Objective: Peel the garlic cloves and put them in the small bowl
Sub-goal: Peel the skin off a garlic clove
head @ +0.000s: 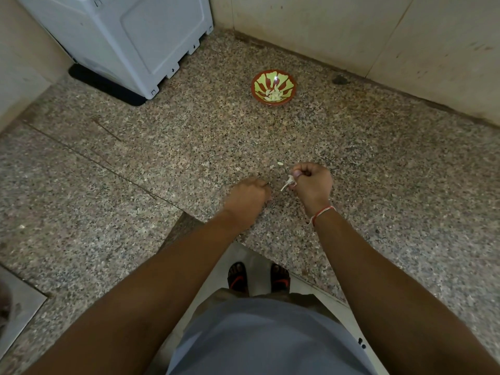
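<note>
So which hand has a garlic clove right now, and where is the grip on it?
The right hand pinches a garlic clove at one end, loose skin trailing from it. The left hand is curled; whether it holds anything cannot be told.

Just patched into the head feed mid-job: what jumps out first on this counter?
The small red-and-green patterned bowl holding pale peeled garlic cloves sits far back on the speckled granite counter, near the wall. Up front, the right hand pinches a wisp of white garlic skin, the left hand fisted beside it.

Curled left hand (247, 196) hides its fingertips, so any grip there is unclear. Pale pieces (273, 95) in the red-and-green patterned small bowl (273, 87), possibly peeled cloves, too small to count. Top edge crops the white plastic appliance (121, 36).
</note>
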